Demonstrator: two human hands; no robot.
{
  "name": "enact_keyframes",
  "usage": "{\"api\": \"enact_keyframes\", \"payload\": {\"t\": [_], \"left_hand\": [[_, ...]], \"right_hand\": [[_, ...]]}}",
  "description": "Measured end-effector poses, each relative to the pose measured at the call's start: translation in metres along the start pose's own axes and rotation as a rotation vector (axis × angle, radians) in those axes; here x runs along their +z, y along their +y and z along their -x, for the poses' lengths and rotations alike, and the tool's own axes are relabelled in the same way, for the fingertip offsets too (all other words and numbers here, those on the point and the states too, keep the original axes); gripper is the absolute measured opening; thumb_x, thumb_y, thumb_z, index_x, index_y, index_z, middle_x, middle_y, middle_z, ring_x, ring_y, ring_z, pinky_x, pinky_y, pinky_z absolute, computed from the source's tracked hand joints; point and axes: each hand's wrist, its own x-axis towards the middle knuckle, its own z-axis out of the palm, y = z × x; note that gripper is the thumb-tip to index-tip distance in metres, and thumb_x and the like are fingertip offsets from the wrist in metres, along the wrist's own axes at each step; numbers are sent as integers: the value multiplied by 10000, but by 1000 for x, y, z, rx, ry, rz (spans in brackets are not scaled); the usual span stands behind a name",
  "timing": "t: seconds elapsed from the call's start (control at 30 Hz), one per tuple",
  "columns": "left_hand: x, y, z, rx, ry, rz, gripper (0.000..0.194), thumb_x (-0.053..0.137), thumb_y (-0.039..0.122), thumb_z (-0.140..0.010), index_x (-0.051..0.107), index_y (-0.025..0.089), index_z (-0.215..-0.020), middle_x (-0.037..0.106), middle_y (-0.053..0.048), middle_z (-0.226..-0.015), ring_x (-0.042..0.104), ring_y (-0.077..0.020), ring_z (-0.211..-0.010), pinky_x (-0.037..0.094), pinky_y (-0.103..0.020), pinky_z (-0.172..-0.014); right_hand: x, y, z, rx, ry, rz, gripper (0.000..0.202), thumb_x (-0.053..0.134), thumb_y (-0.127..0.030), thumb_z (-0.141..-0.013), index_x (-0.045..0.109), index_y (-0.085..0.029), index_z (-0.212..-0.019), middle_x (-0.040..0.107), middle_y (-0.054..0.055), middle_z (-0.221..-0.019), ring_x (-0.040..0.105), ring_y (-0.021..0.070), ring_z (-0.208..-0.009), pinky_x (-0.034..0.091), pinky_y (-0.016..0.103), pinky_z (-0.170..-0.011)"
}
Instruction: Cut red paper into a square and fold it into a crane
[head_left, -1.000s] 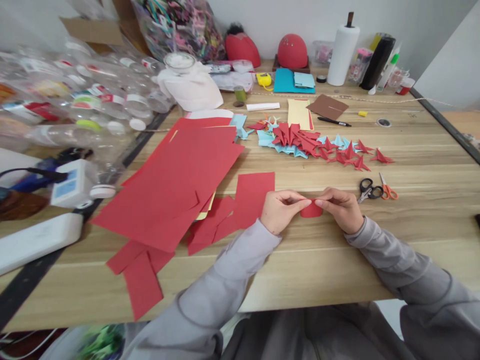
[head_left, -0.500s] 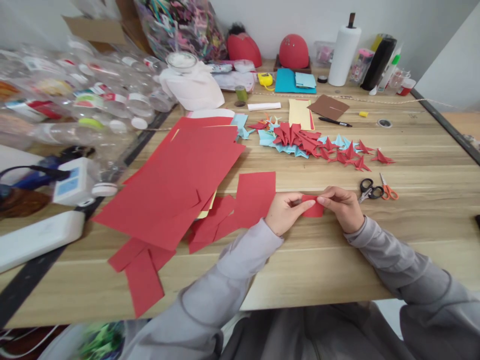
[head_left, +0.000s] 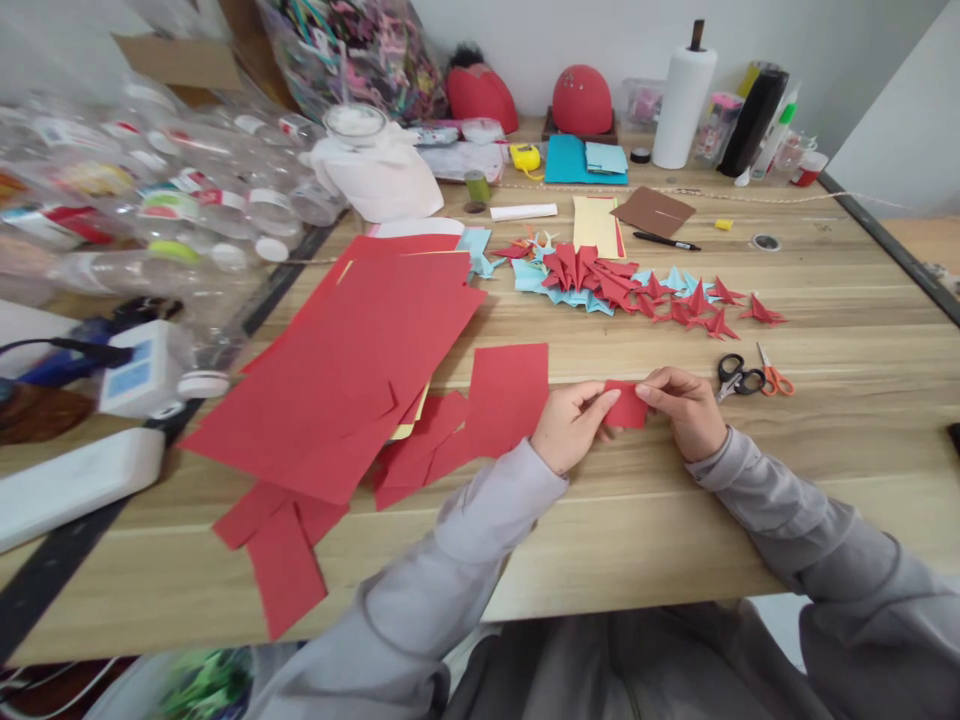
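Note:
A small piece of red paper (head_left: 625, 408) is stretched between my two hands above the wooden table. My left hand (head_left: 571, 425) pinches its left edge with the thumb on top, some fingertips showing beneath. At its upper right corner, my right hand (head_left: 686, 408) grips it between thumb and fingers. Beside my left hand lies a larger red paper sheet (head_left: 510, 395). Black-handled scissors (head_left: 739, 377) and orange-handled scissors (head_left: 776, 375) rest just beyond my right hand. Folded red paper cranes (head_left: 697, 300) and light blue ones lie farther back.
Big red sheets (head_left: 352, 350) and loose red pieces (head_left: 289, 570) cover the left of the table (head_left: 600, 560). Plastic bottles (head_left: 187, 200) crowd the far left. A black pen (head_left: 666, 241), brown paper (head_left: 654, 210) and a paper-towel roll (head_left: 684, 108) are toward the back.
The small red paper has tilted up slightly, and more of its surface shows between my hands. My left thumb has drawn back a little to the left. The view has shifted slightly.

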Motion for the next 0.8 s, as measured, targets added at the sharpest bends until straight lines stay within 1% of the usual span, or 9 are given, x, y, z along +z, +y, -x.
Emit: {"api": "enact_keyframes", "payload": {"t": [0.07, 0.23, 0.33, 0.43, 0.6, 0.63, 0.7, 0.8], "left_hand": [[1, -4, -1, -9, 19, -9, 335, 577, 472, -781, 616, 139, -794, 619, -3, -563, 605, -123, -467, 478, -208, -417], [1, -7, -2, 93, 55, -137, 276, 528, 395, -834, 584, 153, -715, 592, 10, -516, 589, -99, -435, 442, -183, -443], [1, -5, -2, 85, 49, -132, 275, 533, 396, -830, 581, 154, -707, 584, 17, -516, 567, -88, -410, 415, -177, -418], [2, -2, -1, 45, 39, -97, 287, 541, 420, -818, 581, 156, -713, 534, 40, -461, 506, -76, -357, 382, -174, -370], [2, 1, 1, 2, 27, -76, 290, 542, 442, -813, 600, 160, -773, 411, 95, -352, 359, -52, -260, 275, -167, -309], [2, 1, 1, -2, 26, -62, 297, 545, 450, -809, 604, 160, -794, 412, 96, -350, 363, -55, -262, 279, -168, -312], [2, 0, 0, -5, 8, -25, 316, 554, 467, -798, 603, 155, -806, 476, 74, -393, 430, -67, -300, 332, -176, -342], [2, -2, 0, -19, -36, 19, 335, 552, 490, -789, 556, 159, -733, 579, 28, -515, 523, -85, -374, 394, -194, -389]], "right_hand": [[0, 1, -1, 20, 18, -22, 176, 759, -287, -664, 639, -193, -577, 582, -35, -525, 480, 83, -474, 376, 224, -472], [1, 2, -2, 55, 44, -42, 188, 769, -298, -646, 640, -186, -568, 588, -35, -515, 472, 74, -452, 372, 213, -448], [1, 3, -2, 65, 50, -50, 189, 771, -301, -643, 641, -185, -570, 586, -34, -506, 475, 75, -451, 377, 210, -446], [2, 3, -2, 72, 61, -58, 196, 777, -306, -631, 637, -185, -568, 578, -35, -500, 470, 75, -449, 378, 211, -443], [2, 3, -1, 96, 79, -76, 208, 785, -320, -616, 635, -185, -568, 572, -36, -499, 468, 78, -445, 374, 217, -437], [2, 2, -1, 100, 85, -76, 209, 785, -324, -615, 636, -184, -570, 573, -35, -502, 469, 79, -445, 373, 218, -435], [2, 1, -1, 105, 107, -91, 215, 785, -328, -611, 633, -181, -569, 574, -33, -507, 469, 81, -445, 370, 221, -433], [2, 1, -1, 115, 134, -146, 220, 790, -321, -600, 624, -183, -558, 567, -34, -511, 467, 84, -458, 370, 223, -437]]}}
